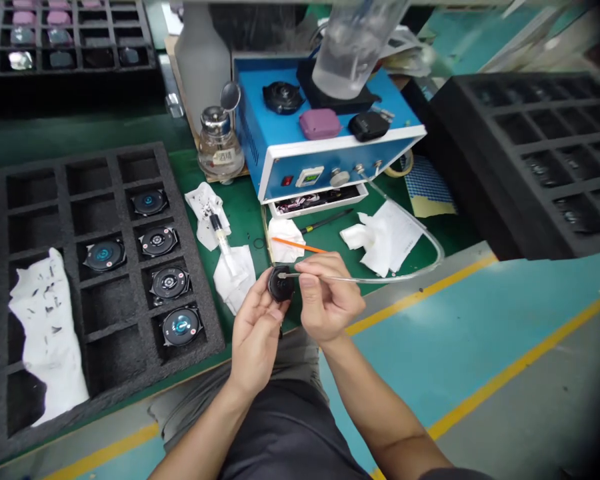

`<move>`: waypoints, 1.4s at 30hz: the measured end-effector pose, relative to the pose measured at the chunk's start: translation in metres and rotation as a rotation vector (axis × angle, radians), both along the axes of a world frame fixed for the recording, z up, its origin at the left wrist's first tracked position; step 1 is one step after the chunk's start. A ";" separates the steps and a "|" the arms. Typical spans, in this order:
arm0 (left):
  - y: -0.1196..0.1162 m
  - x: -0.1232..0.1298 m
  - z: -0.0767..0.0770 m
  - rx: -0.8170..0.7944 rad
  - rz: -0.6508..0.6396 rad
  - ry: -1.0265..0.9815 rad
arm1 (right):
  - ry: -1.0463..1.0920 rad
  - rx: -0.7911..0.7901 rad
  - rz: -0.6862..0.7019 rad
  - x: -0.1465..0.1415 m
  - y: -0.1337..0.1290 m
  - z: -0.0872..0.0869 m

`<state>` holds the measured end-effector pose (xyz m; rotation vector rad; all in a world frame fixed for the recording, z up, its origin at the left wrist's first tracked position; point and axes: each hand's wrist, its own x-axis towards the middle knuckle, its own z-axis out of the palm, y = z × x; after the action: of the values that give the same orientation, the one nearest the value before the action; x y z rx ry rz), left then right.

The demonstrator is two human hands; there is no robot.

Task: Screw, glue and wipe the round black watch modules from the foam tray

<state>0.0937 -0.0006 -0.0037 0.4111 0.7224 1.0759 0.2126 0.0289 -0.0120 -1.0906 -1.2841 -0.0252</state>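
My left hand (257, 333) is closed around the edge of a round black watch case (281, 288), its face turned up. Between the thumb and fingers of my right hand (330, 300) is a clear thin tube (380, 280) with a small pale tip. That tip lies over the face of the watch case; whether it touches cannot be told. From my hand the tube loops back toward a blue machine (320, 177). Just beyond my hands, an orange stick (297, 245) rests partly on a white wipe (283, 233).
At left, a black foam tray (95, 300) holds several watch cases and a stained white cloth (50, 333). A syringe (223, 237) lies on wipes. A glass pump bottle (221, 150) stands beside the machine. More foam trays (480, 133) are at right and at the back left.
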 end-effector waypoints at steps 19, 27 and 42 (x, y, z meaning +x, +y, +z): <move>0.001 -0.003 0.012 -0.001 0.034 0.003 | -0.030 -0.049 -0.004 -0.007 -0.002 0.007; 0.001 -0.004 0.013 0.009 0.029 -0.003 | -0.025 -0.038 0.007 -0.008 -0.002 0.008; 0.001 -0.003 0.010 -0.004 0.033 -0.008 | -0.010 -0.037 0.041 -0.006 -0.002 0.004</move>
<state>0.0903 0.0008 0.0067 0.3926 0.7260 1.1063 0.2065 0.0268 -0.0075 -1.0970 -1.3197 0.0241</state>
